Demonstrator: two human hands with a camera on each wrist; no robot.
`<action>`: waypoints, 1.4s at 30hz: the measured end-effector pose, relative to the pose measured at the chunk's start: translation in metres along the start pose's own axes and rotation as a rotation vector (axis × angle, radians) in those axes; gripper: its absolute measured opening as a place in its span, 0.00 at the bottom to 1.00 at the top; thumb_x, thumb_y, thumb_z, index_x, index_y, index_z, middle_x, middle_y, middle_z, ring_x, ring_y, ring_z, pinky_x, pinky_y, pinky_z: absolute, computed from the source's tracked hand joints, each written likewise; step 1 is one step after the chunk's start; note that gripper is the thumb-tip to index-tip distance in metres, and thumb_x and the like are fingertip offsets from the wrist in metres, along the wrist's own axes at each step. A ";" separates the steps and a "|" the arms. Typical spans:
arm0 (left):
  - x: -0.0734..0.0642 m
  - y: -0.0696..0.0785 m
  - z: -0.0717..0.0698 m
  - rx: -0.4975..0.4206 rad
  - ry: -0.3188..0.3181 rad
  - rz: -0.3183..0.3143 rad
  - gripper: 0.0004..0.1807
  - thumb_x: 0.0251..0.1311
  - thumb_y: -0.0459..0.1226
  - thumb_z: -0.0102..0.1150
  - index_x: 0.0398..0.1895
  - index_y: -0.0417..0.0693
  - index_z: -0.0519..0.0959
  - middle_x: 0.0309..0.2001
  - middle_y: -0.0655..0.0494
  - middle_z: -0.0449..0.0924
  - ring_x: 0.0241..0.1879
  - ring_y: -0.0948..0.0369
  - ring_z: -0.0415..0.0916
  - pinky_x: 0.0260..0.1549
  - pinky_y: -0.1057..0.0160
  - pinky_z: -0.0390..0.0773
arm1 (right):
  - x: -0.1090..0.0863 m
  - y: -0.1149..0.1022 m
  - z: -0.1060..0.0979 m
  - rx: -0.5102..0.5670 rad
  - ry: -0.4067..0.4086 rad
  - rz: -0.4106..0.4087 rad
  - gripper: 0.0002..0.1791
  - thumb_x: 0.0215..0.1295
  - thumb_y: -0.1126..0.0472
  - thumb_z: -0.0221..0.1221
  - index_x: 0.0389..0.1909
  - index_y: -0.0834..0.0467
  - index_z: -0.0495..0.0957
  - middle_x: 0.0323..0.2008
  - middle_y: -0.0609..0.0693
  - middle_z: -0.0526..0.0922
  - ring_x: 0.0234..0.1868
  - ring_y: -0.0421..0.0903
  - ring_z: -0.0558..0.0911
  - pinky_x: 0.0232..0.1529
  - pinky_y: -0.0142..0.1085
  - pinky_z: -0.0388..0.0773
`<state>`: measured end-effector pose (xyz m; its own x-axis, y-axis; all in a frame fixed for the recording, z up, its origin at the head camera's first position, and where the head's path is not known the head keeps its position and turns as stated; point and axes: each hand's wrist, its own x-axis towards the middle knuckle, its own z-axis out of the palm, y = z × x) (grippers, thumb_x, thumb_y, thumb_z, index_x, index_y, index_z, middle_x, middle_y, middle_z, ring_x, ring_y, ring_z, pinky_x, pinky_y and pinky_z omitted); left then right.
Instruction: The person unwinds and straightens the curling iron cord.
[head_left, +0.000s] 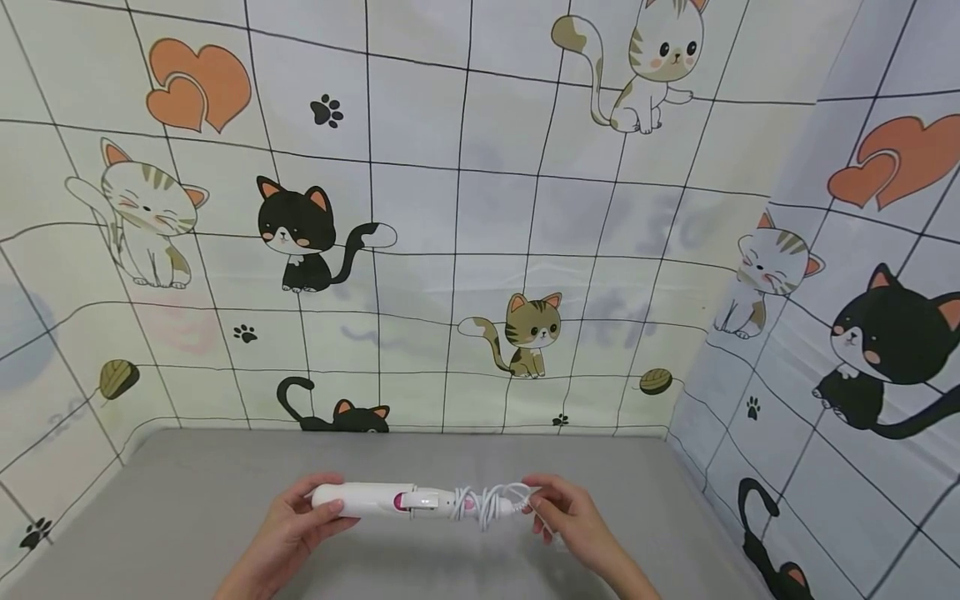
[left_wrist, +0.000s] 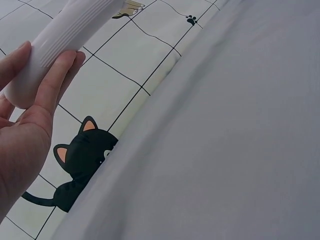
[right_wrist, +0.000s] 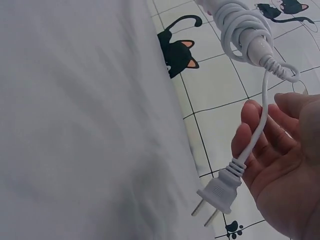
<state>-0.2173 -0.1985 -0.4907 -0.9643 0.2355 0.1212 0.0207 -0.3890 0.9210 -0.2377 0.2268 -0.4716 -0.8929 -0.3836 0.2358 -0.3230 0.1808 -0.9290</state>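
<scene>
A white hair iron (head_left: pixel 367 498) with pink accents is held level above the grey surface. My left hand (head_left: pixel 303 521) grips its thick rounded end, thumb in front and fingers behind; the ridged casing (left_wrist: pixel 75 30) shows in the left wrist view. Several turns of white power cord (head_left: pixel 487 504) wrap the narrower end. By that end, my right hand (head_left: pixel 566 512) holds the cord's free part with loosely curled fingers. In the right wrist view the cord runs across these fingers (right_wrist: pixel 255 142) and ends in a two-pin plug (right_wrist: pixel 220 190) hanging below them.
A grey cloth-covered surface (head_left: pixel 225 475) lies under both hands. White grid-patterned fabric (head_left: pixel 420 208) with printed cats, hearts and paw prints stands behind it and along both sides.
</scene>
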 end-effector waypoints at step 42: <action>-0.001 0.013 -0.004 0.037 0.114 -0.048 0.17 0.68 0.23 0.59 0.47 0.56 0.85 0.54 0.47 0.70 0.51 0.51 0.79 0.56 0.47 0.84 | -0.020 -0.019 -0.038 -0.176 0.111 0.057 0.11 0.74 0.63 0.61 0.48 0.67 0.83 0.30 0.53 0.84 0.23 0.39 0.76 0.20 0.30 0.79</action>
<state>-0.2170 -0.2079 -0.4801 -0.9882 0.1493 0.0352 -0.0189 -0.3461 0.9380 -0.2258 0.2654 -0.4480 -0.9370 -0.2682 0.2236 -0.3125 0.3586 -0.8796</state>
